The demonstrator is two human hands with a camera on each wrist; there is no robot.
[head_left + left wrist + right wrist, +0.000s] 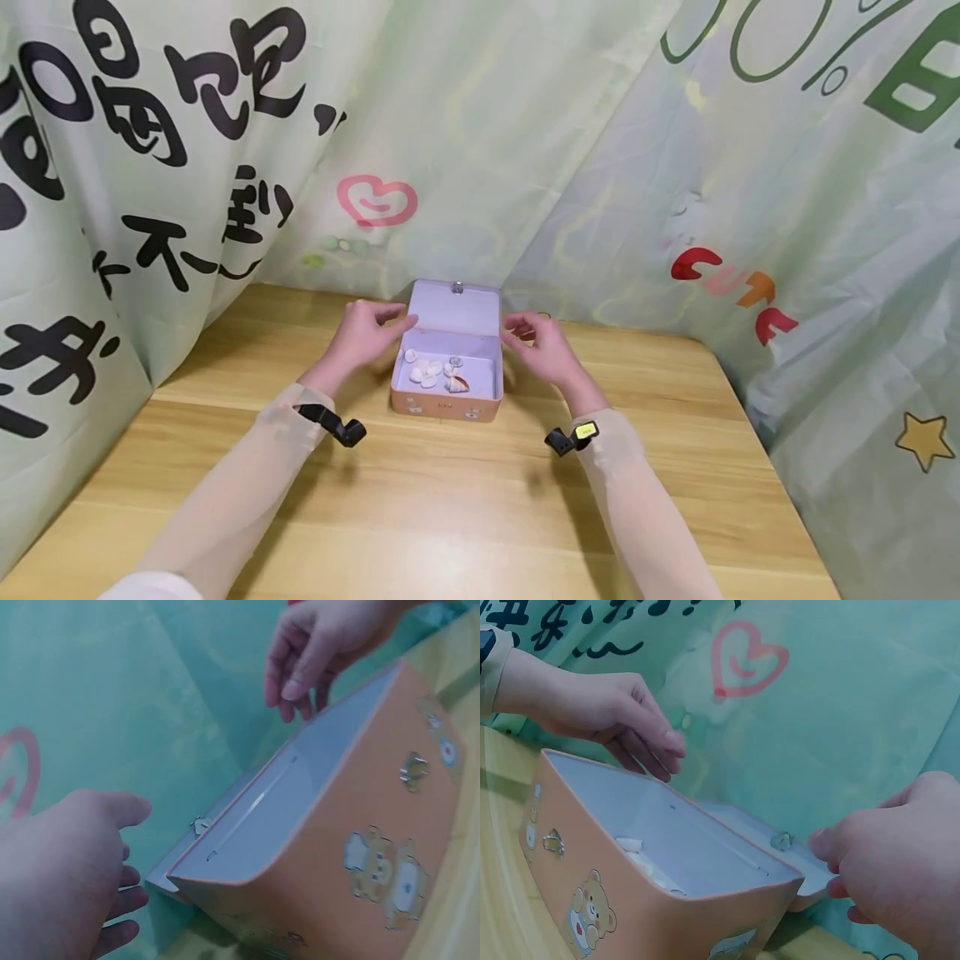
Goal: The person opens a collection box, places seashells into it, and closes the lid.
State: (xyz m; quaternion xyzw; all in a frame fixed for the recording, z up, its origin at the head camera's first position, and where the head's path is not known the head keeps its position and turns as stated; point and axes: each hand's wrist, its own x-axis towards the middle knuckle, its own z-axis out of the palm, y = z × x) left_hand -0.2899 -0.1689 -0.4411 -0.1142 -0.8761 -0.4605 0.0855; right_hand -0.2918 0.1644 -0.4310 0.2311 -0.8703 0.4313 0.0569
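An orange tin box (435, 407) with bear pictures stands on the table, its lilac-lined lid (453, 307) tipped back. Inside lie several white shells (426, 375) and a brown-and-white shell (457, 384). My left hand (363, 335) is beside the lid's left edge, thumb extended and fingers loosely bent. On the opposite side, my right hand (546, 346) is near the lid's right edge with relaxed fingers. Neither hand holds anything; both wrist views show gaps between the fingers and thumb. A metal clasp (781, 841) sits on the lid's far edge.
The box rests towards the back of a wooden table (450, 517). A printed curtain (495, 167) hangs close behind the lid and along both sides. Each wrist wears a small black camera, such as the left wrist camera (341, 427).
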